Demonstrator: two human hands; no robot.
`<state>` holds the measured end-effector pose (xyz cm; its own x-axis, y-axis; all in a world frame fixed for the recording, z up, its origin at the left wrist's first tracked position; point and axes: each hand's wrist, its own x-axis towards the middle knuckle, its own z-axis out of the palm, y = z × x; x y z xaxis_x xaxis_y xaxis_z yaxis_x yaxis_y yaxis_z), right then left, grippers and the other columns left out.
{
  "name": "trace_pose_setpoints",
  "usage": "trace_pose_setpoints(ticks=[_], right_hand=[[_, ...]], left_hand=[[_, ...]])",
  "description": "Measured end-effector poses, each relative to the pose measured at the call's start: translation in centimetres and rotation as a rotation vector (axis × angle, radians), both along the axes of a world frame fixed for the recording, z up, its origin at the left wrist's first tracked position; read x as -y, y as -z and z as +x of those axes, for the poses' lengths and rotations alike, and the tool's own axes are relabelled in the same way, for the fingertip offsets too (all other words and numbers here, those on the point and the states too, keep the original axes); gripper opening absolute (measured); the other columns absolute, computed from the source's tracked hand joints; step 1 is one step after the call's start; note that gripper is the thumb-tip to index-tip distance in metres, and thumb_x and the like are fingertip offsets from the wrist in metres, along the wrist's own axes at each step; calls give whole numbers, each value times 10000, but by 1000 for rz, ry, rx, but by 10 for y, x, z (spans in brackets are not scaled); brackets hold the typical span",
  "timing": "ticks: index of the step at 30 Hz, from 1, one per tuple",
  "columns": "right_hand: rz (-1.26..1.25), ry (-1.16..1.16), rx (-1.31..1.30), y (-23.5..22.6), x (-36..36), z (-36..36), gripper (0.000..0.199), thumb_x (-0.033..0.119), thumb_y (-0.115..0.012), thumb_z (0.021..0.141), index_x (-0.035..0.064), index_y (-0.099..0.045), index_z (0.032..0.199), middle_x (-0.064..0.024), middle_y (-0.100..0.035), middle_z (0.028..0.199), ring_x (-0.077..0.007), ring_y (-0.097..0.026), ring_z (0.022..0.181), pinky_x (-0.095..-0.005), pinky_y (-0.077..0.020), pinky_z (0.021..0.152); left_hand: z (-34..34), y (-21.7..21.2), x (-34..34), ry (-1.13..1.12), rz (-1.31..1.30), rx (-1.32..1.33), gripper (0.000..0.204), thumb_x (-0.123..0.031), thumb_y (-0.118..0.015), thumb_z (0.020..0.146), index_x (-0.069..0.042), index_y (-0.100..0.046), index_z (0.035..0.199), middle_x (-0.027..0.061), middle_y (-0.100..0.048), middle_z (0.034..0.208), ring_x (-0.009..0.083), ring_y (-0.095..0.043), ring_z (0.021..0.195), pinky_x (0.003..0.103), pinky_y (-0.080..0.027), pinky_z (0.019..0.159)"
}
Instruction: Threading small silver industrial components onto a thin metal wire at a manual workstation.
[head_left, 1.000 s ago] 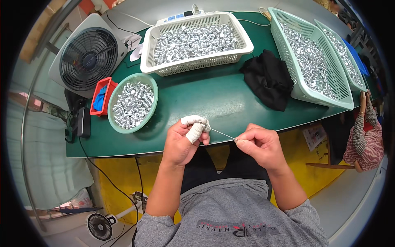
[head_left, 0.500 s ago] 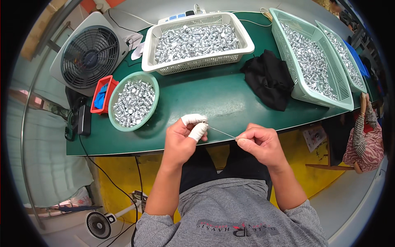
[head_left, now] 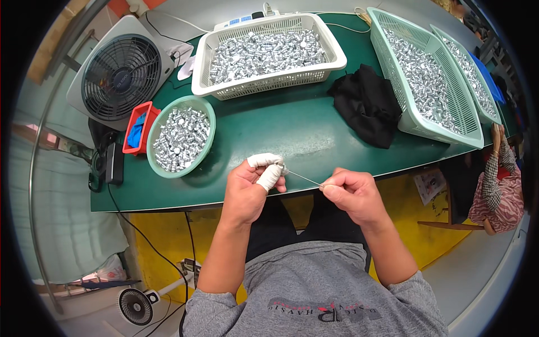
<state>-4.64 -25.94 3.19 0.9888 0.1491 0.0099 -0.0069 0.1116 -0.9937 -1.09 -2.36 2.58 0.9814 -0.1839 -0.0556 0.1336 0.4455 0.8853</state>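
Note:
My left hand (head_left: 245, 194) has its thumb and forefinger wrapped in white tape. They are pinched together on a small silvery metal part (head_left: 284, 169), mostly hidden by the fingertips. A thin metal rod (head_left: 304, 178) runs from that part to my right hand (head_left: 356, 196), whose thumb and forefinger are closed on its other end. Whether the rod's tip is inside the part or only against it, I cannot tell. Both hands are above the front edge of the green table (head_left: 269, 126).
Small silvery metal parts fill a round green basket (head_left: 210, 143), a white basket (head_left: 269, 89) and two light-green baskets (head_left: 418, 121) at right. A black cloth (head_left: 365, 106), red bin (head_left: 133, 150) and fan (head_left: 122, 78) share the table. Another person (head_left: 497, 194) works at far right.
Both hands stay in nearly the same place, with the rod between them. A bit more of the silvery part shows at my left fingertips.

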Motion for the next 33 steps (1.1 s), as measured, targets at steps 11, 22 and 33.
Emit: trace_pose_setpoints(ticks=[11, 22, 33], right_hand=[[-68, 16, 23, -6, -6, -2, 84, 56, -737, 909, -27, -736, 915, 17, -550, 772, -36, -438, 630, -211, -332, 543], [-159, 23, 66, -6, -6, -1, 50, 20, -713, 911, -19, -734, 934, 21, -540, 773, -32, -432, 636, -212, -338, 573], [-312, 219, 240, 5, 20, 18, 41, 18, -722, 896, -17, -726, 918, 19, -533, 759, -40, -433, 644, -214, -338, 571]], left_hand=[[2, 5, -2, -72, 267, 258, 179, 75, -628, 946, 26, -667, 1113, 122, -695, 1016, 155, -660, 828, 289, -568, 732], [4, 0, -2, -170, 611, 533, 179, 81, -627, 949, 42, -661, 1120, 109, -691, 1061, 145, -655, 859, 273, -554, 760], [21, -15, -14, -433, 1250, 787, 165, 6, -754, 825, -2, -679, 971, 147, -685, 890, 321, -637, 809, 382, -518, 720]])
